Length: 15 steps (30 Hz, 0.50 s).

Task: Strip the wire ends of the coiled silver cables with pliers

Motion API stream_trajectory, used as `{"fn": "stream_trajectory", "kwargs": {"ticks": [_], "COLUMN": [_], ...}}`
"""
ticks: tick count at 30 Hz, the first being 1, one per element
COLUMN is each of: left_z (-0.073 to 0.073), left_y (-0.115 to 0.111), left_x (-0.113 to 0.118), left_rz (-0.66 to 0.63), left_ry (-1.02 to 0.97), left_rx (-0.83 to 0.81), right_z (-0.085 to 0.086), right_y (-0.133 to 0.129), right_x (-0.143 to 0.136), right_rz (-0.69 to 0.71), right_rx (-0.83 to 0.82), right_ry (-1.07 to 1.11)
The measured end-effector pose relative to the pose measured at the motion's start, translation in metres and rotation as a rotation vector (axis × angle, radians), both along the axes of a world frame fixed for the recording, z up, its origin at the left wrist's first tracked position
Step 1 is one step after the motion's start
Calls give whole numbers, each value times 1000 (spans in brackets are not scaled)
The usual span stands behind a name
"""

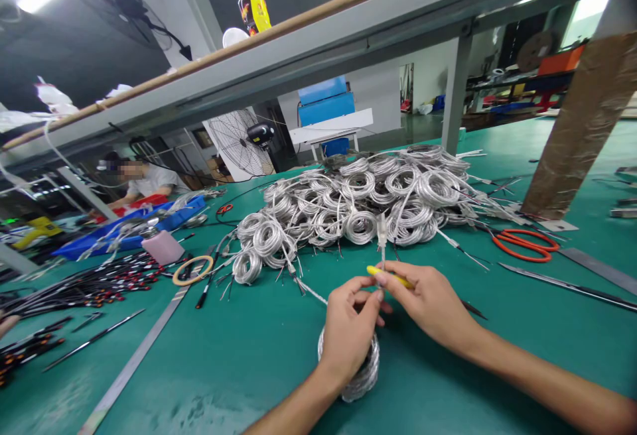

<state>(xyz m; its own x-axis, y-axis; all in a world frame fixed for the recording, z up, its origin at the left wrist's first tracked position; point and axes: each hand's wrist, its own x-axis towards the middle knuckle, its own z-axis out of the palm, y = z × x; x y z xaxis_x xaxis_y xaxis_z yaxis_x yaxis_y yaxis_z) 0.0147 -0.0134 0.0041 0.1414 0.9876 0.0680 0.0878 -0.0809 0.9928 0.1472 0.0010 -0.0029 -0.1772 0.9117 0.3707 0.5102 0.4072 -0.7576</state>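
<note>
Near the centre of the head view, my left hand (349, 329) is closed in a pinch on the end of a clear silvery cable. That cable's coil (362, 382) hangs or lies just below and behind the left hand. My right hand (423, 299) is closed around a yellow-handled tool (398, 278), its fingertips meeting the left ones at the cable. A pale connector piece (382, 233) stands upright just above the fingertips. Behind the hands lies a large pile of coiled clear cables (358, 186). The fingers partly hide the cable end.
Red-handled scissors (527, 244), tweezers (572, 286) and a metal ruler (602, 269) lie right. A steel ruler (142, 352), tape ring (193, 270), pink bottle (162, 247), black cables (94, 282) and blue tray (94, 241) are left. A person sits beyond.
</note>
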Motion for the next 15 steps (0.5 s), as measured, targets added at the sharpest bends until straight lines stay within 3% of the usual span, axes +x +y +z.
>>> {"fn": "stream_trajectory", "kwargs": {"ticks": [6, 10, 15], "left_z": [-2, -2, -2], "left_y": [2, 3, -1], "left_x": [1, 0, 1], "left_rz": [27, 42, 16], "left_ry": [47, 32, 72], "left_rx": [-9, 2, 17], "right_z": [-4, -10, -3], "right_y": [1, -7, -2], "right_x": [2, -2, 0], "right_rz": [48, 34, -12], "right_rx": [-70, -80, 11], "right_ry": [158, 29, -24]}}
